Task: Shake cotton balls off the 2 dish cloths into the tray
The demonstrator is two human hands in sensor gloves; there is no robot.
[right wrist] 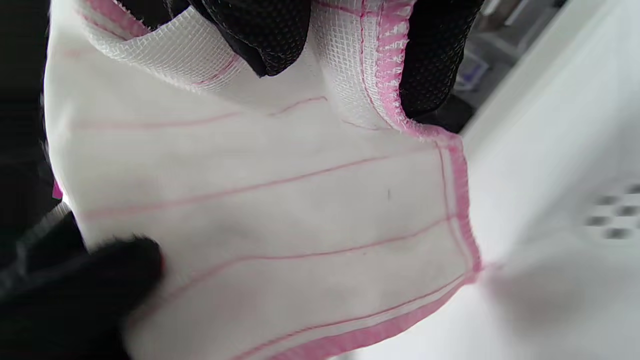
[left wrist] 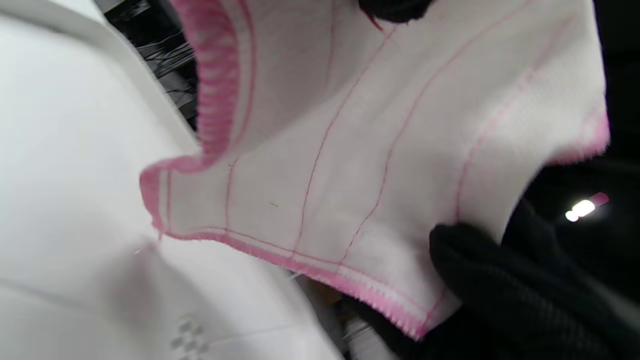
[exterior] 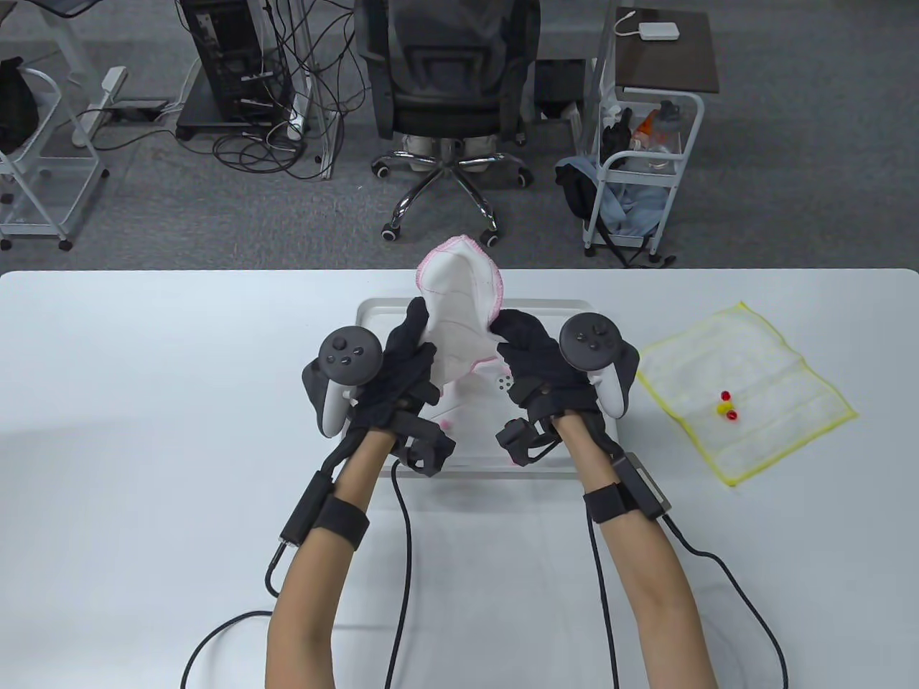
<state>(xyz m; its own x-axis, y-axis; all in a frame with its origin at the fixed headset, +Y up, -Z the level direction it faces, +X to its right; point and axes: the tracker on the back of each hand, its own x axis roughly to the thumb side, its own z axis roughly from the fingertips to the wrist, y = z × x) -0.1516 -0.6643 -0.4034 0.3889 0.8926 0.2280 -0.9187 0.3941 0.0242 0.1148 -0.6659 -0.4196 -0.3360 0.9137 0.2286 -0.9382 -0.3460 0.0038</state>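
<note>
Both hands hold a white dish cloth with a pink hem (exterior: pixel 459 301) up above the white tray (exterior: pixel 546 307). My left hand (exterior: pixel 411 344) grips its left edge and my right hand (exterior: pixel 518 343) pinches its right edge. The cloth (left wrist: pixel 360 165) sags between them in the left wrist view, and the right wrist view shows the cloth (right wrist: pixel 270 220) with black gloved fingers (right wrist: pixel 260 30) curled over its hem. A pink cotton ball (exterior: pixel 448 424) lies in the tray. A second cloth with a yellow hem (exterior: pixel 747 387) lies flat at the right, carrying red and yellow cotton balls (exterior: pixel 726 406).
The white table (exterior: pixel 143 430) carries only the tray and the yellow cloth. Glove cables (exterior: pixel 402 560) trail toward the near edge. Beyond the far edge stand an office chair (exterior: pixel 449 93) and a wire cart (exterior: pixel 639 179) on the floor.
</note>
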